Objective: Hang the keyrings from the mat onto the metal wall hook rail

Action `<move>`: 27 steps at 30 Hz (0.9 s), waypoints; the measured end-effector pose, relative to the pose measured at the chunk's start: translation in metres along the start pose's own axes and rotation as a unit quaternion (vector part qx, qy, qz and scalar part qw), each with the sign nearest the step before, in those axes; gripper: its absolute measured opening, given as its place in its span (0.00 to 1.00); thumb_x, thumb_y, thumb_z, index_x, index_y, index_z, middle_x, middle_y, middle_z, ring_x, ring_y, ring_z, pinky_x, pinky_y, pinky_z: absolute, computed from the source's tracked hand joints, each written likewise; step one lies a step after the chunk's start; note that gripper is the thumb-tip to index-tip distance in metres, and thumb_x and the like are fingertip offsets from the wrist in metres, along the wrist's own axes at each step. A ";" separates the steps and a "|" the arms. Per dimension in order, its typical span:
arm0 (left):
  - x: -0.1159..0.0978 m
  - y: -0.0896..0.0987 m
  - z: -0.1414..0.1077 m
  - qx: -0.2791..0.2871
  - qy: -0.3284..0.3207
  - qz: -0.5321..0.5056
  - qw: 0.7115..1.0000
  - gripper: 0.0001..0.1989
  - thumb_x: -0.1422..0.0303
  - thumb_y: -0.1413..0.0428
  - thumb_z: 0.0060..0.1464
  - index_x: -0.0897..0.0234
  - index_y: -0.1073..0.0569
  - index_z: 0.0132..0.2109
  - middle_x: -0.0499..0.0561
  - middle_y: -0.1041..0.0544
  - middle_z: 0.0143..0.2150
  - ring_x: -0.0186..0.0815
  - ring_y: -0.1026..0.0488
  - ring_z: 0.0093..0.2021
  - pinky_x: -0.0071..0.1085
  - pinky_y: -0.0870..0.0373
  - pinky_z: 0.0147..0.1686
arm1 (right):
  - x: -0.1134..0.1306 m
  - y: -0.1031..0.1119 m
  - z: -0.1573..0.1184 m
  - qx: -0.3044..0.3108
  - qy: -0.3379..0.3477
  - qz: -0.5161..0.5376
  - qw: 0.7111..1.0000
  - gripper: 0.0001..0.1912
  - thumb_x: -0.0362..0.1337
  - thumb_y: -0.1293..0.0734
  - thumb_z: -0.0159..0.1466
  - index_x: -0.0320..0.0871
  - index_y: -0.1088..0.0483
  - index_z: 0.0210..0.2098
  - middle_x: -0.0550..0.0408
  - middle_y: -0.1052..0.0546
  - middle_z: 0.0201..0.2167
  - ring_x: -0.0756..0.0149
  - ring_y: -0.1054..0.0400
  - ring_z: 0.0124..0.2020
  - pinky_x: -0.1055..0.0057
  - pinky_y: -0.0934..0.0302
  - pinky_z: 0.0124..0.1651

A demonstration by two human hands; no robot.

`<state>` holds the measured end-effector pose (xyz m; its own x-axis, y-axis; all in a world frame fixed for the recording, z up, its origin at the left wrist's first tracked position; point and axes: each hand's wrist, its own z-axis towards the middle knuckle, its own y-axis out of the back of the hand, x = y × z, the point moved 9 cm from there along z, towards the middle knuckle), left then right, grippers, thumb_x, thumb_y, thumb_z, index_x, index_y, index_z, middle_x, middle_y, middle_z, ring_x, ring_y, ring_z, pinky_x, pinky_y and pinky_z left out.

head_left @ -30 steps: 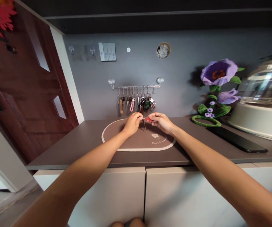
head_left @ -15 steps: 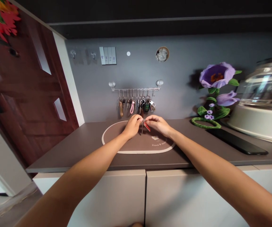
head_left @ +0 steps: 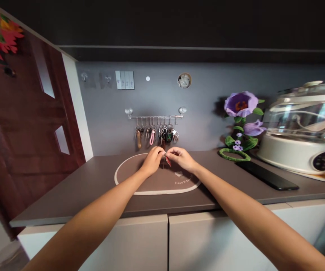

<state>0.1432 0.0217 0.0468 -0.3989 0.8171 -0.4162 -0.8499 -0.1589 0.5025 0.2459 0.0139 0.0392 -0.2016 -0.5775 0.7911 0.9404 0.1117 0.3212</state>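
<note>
Head view: I see both hands' fingertips pinched nearly together — left hand [head_left: 152,161] at the key [head_left: 164,163], right hand [head_left: 181,159] at the red tag [head_left: 168,161]. Below those fingertips, the key's long axis hangs near-vertical, tip down; the tag slants down rightward.

Stretches out flat and dark grey-brown as 1 long surface [head_left: 74,188]. Bears 1 oval brown mat [head_left: 156,182] near the middle, pale-rimmed and printed with lettering. Carries farther right 1 purple flower ornament [head_left: 253,128] with a green looped base, 1 black phone [head_left: 266,175] lying flat just in front, and 1 white, clear-topped appliance [head_left: 288,153].
</note>
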 end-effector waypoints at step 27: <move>0.027 -0.006 -0.005 -0.004 0.047 0.051 0.998 0.13 0.68 0.60 0.57 0.65 0.33 0.33 0.52 0.29 0.33 0.36 0.33 0.37 0.33 0.38 0.39 | -0.020 0.092 0.077 -0.262 -0.096 0.272 0.921 0.05 0.26 0.41 0.55 0.40 0.36 0.26 0.58 0.31 0.21 0.76 0.35 0.23 0.73 0.35 0.33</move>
<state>0.1356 0.0424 0.0291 -0.5145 0.7403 -0.4328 -0.8052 -0.2434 0.5408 0.3153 0.0979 0.0930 0.3407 -0.3911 0.8549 0.9097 -0.0923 -0.4048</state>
